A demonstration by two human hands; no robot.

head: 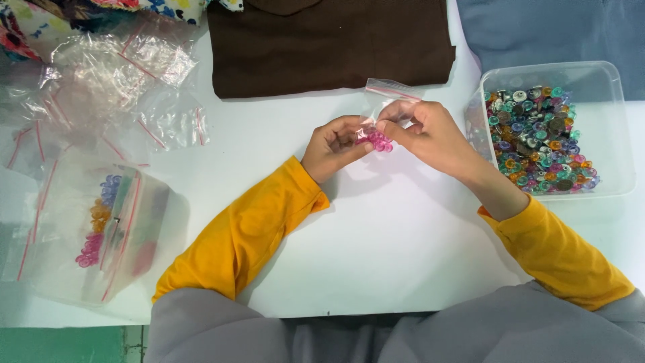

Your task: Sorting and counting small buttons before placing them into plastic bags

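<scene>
My left hand (pixel 332 146) and my right hand (pixel 430 131) meet above the middle of the white table (pixel 376 249). Together they pinch a small clear zip bag (pixel 384 94) with a red seal line. Pink plastic buttons (pixel 378 141) sit bunched in the bag's lower part, between my fingertips. The bag's open top sticks up behind my right fingers. Both arms wear yellow sleeves.
A clear plastic tub (pixel 605 87) of mixed coloured buttons stands at the right. Empty zip bags (pixel 114 74) lie piled at the upper left. A filled bag (pixel 107 228) with sorted coloured buttons lies at the left. Folded brown cloth (pixel 329 44) and blue cloth (pixel 551 27) lie at the back.
</scene>
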